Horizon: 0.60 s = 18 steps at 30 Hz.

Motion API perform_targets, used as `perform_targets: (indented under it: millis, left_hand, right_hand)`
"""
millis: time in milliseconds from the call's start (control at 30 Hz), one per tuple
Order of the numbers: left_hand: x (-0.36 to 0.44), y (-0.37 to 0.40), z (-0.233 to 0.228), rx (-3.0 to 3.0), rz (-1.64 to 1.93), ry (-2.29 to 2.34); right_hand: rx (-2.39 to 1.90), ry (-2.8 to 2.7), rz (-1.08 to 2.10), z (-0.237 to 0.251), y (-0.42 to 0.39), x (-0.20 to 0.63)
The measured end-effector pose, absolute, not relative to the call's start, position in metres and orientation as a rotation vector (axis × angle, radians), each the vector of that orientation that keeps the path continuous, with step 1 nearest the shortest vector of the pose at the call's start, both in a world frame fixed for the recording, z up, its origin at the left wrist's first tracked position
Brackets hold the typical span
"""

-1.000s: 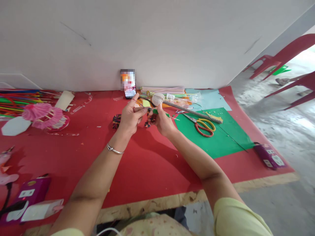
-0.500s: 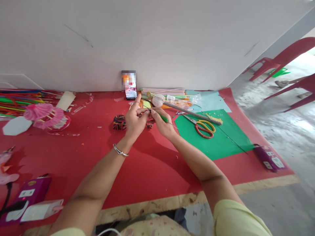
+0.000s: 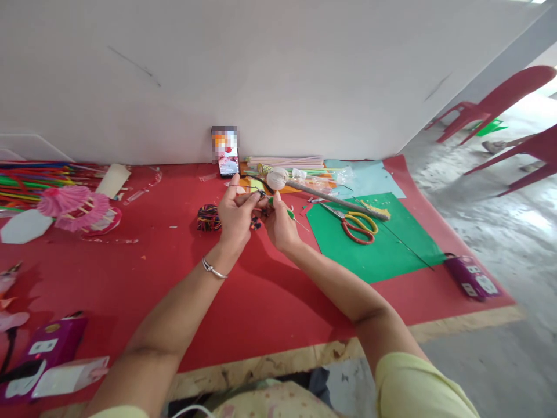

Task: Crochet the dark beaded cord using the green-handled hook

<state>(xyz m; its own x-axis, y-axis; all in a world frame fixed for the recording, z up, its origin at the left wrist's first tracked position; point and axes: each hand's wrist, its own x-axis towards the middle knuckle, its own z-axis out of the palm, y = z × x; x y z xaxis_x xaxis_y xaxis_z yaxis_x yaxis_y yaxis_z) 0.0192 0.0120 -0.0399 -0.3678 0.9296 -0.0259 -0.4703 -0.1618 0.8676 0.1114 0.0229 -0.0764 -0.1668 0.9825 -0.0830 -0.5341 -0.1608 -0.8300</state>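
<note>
My left hand [image 3: 235,217] pinches a small dark piece of yarn work [image 3: 261,194] between thumb and fingers, its index finger raised. Beside it, my right hand [image 3: 282,225] is closed around a green-handled crochet hook [image 3: 290,214], whose thin metal end sticks out to the right. The hook's other tip meets the yarn near the left fingertips; its exact position there is too small to make out. A dark multicoloured ball of yarn [image 3: 209,218] rests on the red tabletop just left of my left hand. More dark yarn with coloured flecks [image 3: 256,222] shows between the hands.
A phone [image 3: 225,152] leans against the wall. Scissors [image 3: 359,226] lie on a green sheet [image 3: 378,261], near a grey stick with a white round head [image 3: 277,179]. Pink paper pieces [image 3: 82,209] and purple boxes [image 3: 472,277] are on the red table [image 3: 270,302].
My hands have drawn slightly apart, and my right thumb has lifted. More of the dark yarn shows between them. The whole view has shifted a little.
</note>
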Motion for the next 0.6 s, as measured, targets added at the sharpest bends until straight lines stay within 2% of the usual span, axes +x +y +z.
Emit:
perform_targets:
  millis: [133, 600]
  left_hand:
    - [0.015, 0.011, -0.036, 0.593, 1.631, 0.997]
    - [-0.001, 0.015, -0.034, 0.576, 1.48, 0.935]
  right_hand:
    - [-0.646, -0.813, 1.56, -0.075, 0.023, 0.109]
    - [-0.669, -1.004, 1.579, -0.083, 0.031, 0.128]
